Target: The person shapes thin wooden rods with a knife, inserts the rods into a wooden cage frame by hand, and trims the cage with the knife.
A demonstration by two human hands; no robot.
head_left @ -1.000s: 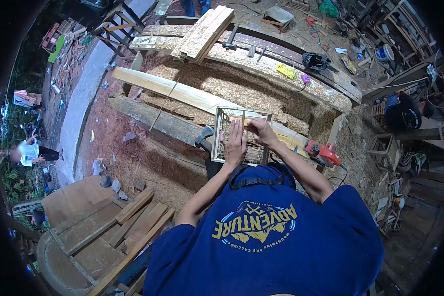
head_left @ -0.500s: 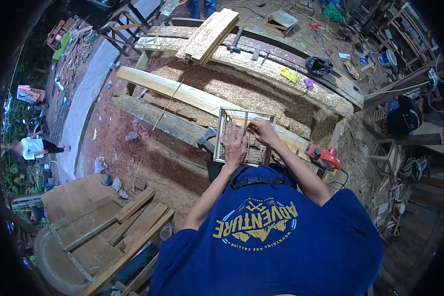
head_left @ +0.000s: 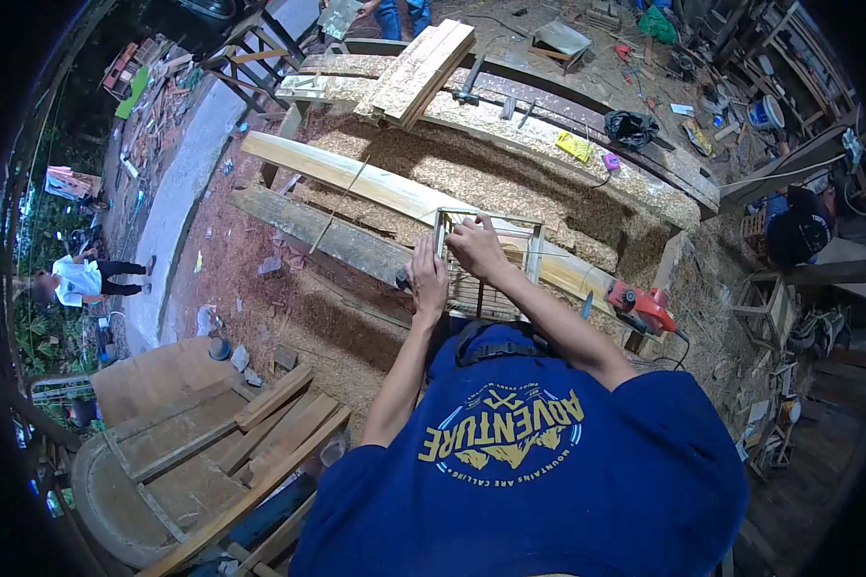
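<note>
In the head view, the slatted wooden frame point(head_left: 466, 291) sits just in front of the person's waist, beside the pale plank point(head_left: 356, 176). It looks light and stiff, its thin slats probably easy to snap, so the thicker corner posts and rails seem the safer hold. The left hand point(head_left: 429, 277) lies along its left side, fingers nearly straight; the right hand's point(head_left: 480, 250) fingers curl over the far-left corner. Whether either grips anything I cannot tell.

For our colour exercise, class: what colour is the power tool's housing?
The housing is red, seen best in the head view.
</note>
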